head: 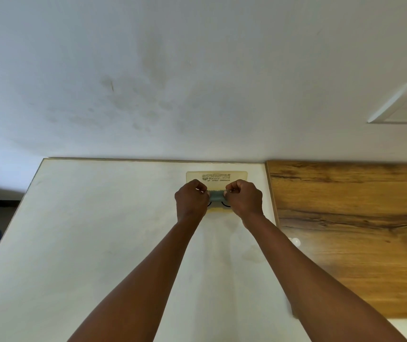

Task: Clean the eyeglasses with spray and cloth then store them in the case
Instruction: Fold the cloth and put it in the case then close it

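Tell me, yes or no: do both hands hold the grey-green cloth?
Yes: the left hand and right hand each pinch an end of the grey-green cloth.

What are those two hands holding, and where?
A grey-green cloth, pinched at its two ends: left hand on one, right hand on the other.

Matt grey cloth (216, 195), smooth white table (99, 230), grained wood panel (350, 243)
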### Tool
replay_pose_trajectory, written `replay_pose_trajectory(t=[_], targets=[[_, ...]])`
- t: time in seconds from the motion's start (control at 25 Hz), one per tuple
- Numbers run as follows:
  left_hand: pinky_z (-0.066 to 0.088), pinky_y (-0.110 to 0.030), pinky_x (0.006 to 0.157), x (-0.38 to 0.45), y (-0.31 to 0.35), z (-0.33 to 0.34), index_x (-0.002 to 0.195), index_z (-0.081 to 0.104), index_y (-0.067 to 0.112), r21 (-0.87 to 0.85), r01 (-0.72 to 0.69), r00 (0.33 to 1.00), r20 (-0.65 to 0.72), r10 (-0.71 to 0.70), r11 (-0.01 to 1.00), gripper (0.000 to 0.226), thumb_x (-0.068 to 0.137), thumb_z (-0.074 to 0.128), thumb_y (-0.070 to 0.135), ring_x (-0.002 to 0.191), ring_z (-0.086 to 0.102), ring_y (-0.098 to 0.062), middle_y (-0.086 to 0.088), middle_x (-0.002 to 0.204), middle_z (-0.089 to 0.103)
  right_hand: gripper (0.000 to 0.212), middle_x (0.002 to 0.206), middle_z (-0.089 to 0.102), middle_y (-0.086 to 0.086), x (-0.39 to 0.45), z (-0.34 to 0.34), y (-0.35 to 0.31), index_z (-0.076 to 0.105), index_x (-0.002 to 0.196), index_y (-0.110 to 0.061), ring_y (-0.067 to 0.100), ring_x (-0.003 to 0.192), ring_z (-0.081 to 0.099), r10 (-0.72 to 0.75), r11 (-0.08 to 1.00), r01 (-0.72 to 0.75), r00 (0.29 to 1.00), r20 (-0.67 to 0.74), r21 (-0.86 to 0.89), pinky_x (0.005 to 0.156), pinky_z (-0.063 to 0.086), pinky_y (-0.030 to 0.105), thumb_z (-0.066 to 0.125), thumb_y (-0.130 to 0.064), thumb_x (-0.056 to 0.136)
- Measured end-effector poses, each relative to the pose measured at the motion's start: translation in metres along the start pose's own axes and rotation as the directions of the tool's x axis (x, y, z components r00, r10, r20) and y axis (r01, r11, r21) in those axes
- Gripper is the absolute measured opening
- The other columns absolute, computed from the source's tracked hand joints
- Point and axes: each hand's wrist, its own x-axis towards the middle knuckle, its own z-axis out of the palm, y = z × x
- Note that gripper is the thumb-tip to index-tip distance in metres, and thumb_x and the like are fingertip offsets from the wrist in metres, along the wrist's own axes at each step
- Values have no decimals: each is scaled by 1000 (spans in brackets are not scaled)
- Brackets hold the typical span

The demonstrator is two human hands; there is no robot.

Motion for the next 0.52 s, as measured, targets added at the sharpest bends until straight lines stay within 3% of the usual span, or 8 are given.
replay_pose_trajectory(t=[0.12, 0.2, 0.28, 0.4, 0.52], targets=[[47, -21, 60, -1, -2, 0, 90, 65, 5, -30, -5, 1000, -3, 4, 1000, 9, 81, 62, 8, 84, 59, -23, -15, 97, 67, 18, 104, 66, 11, 1, -2, -4, 64, 99, -5, 25, 95, 60, 27, 1000, -26, 999, -35, 12, 71, 46, 27, 58, -10, 83], [47, -23, 64, -1, -3, 0, 90, 65, 6, -53, 0, 1000, -3, 0, 999, 9, 82, 63, 9, 82, 59, -23, -15, 96, 67, 17, 105, 59, 13, 1, -4, -8, 60, 99, -8, 26, 91, 56, -28, 997, 14, 985, -169, -79, 65, 37, 25, 58, -14, 83], [45, -22, 63, 0, -4, -1, 90, 65, 7, -75, 3, 1000, -5, -4, 997, 10, 81, 64, 10, 76, 56, -19, -13, 92, 68, 23, 113, 50, 16, 4, -6, -12, 57, 106, -10, 32, 101, 48, -140, 971, 85, 961, -240, -224, 70, 35, 28, 57, -16, 84], [45, -22, 65, -1, -6, -2, 91, 65, 8, -95, -5, 1000, -26, 3, 995, 9, 82, 62, 10, 76, 57, -18, -10, 87, 68, 38, 135, 34, 15, 14, -9, -13, 47, 129, -23, 40, 118, 34, -158, 915, 117, 985, -74, -387, 88, 40, 39, 50, -22, 91], [44, -23, 71, -1, -11, -3, 91, 66, 8, -87, -35, 987, -156, 21, 996, 11, 86, 56, 7, 83, 60, -20, -9, 89, 67, 40, 143, 30, 16, 22, -9, -12, 41, 136, -26, 39, 126, 34, -72, 936, 94, 994, 77, -338, 101, 36, 43, 43, -27, 96]])
